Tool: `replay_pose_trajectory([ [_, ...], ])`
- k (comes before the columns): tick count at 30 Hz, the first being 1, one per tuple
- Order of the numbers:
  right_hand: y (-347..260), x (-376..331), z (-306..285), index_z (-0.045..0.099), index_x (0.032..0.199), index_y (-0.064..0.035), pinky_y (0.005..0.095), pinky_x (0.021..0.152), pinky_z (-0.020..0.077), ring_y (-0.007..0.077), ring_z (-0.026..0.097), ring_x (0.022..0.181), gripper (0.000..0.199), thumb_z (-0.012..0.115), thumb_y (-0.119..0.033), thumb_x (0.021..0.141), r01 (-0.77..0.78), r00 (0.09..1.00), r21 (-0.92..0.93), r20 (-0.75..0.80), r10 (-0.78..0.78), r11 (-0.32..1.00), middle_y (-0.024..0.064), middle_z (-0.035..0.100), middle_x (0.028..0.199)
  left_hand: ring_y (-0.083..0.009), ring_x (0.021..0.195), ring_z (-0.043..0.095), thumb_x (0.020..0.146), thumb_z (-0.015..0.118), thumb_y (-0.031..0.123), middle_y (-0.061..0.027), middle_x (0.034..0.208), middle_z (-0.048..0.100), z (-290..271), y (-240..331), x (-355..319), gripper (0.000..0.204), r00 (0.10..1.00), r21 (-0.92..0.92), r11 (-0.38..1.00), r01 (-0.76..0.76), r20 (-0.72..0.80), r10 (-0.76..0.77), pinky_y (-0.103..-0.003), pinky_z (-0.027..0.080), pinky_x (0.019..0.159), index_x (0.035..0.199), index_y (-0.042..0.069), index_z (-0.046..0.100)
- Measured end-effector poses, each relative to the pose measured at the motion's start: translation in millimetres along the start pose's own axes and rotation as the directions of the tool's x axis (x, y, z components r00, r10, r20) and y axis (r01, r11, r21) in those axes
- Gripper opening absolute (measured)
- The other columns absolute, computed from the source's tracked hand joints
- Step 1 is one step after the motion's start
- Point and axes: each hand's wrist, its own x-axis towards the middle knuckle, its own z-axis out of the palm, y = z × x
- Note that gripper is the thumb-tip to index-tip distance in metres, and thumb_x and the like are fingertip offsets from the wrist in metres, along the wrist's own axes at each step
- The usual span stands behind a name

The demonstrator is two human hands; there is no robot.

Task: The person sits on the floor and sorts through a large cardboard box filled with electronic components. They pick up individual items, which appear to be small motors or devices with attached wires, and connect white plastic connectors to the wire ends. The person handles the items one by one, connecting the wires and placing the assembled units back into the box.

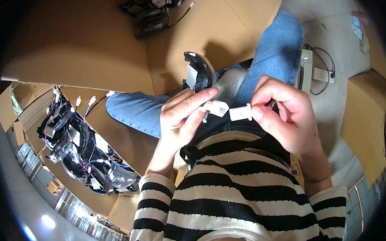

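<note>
Between thumb and fingers, my left hand (180, 113) grips a white plastic connector (217, 108) whose open end faces right. Opposite it, my right hand (282, 113) pinches a second white connector (240, 113), pointing left. A narrow gap separates the two connectors, so they are not joined. Just beyond my left hand stands a black lamp unit (200, 72) with a curved clear lens and a pale label; its lower part is hidden by the hand. Whether the left connector's wires lead to this lamp cannot be seen.
Left of me, a cardboard box (119, 154) holds several lamp units (79, 146) with loose wires and white plugs. A larger box (85, 44) ahead contains dark wired parts (152, 17). A power strip (323, 75) with a black cable lies on the floor at right, near a cardboard flap (365, 122).
</note>
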Motion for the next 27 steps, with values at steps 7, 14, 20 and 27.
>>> replay_pose_trajectory([
  [7,-1.9,0.8,6.6,0.048,0.071,0.0013,0.0197,0.055,0.0310,0.0070,0.039,0.060,0.004,0.050,0.002,0.074,-0.111,0.992,-0.038,-0.056,0.109,0.993,0.0022,0.045,0.066,-0.0158,0.048,0.041,0.063,0.054,-0.007,-0.0061,0.059,0.050,2.1,-6.8,-0.9,0.037,0.980,0.172,0.975,-0.141,-0.114,0.162,-0.026,0.035,0.047,0.100,-0.002,0.057],
  [14,14.4,12.5,9.9,0.049,0.071,-0.0011,0.0181,0.053,0.0318,0.0036,0.040,0.059,0.006,0.052,-0.001,0.076,0.057,0.979,-0.297,-0.170,-0.112,0.953,-0.0018,0.047,0.065,-0.0157,0.046,0.041,0.058,0.057,-0.010,-0.0066,0.058,0.050,-6.0,-9.0,12.1,0.041,0.953,0.461,0.866,-0.193,-0.121,0.276,-0.026,0.035,0.045,0.098,0.000,0.058],
  [20,20.7,19.7,12.1,0.049,0.074,-0.0005,0.0182,0.054,0.0344,0.0034,0.043,0.059,0.004,0.052,-0.001,0.077,0.129,0.954,-0.309,-0.221,-0.203,0.942,-0.0014,0.048,0.064,-0.0142,0.045,0.039,0.058,0.058,-0.009,-0.0029,0.053,0.043,-7.5,-10.5,24.3,0.042,0.941,0.545,0.789,-0.282,-0.002,0.338,-0.026,0.034,0.044,0.099,0.003,0.058],
  [27,16.0,24.4,4.3,0.051,0.077,0.0002,0.0173,0.057,0.0336,0.0040,0.043,0.063,0.002,0.051,-0.001,0.078,0.111,0.984,-0.194,-0.119,-0.135,0.975,-0.0016,0.048,0.067,-0.0137,0.052,0.048,0.063,0.055,-0.008,-0.0085,0.069,0.056,-16.5,-0.1,22.1,0.039,0.976,0.496,0.857,-0.141,-0.075,0.204,-0.023,0.040,0.051,0.100,0.002,0.057],
])
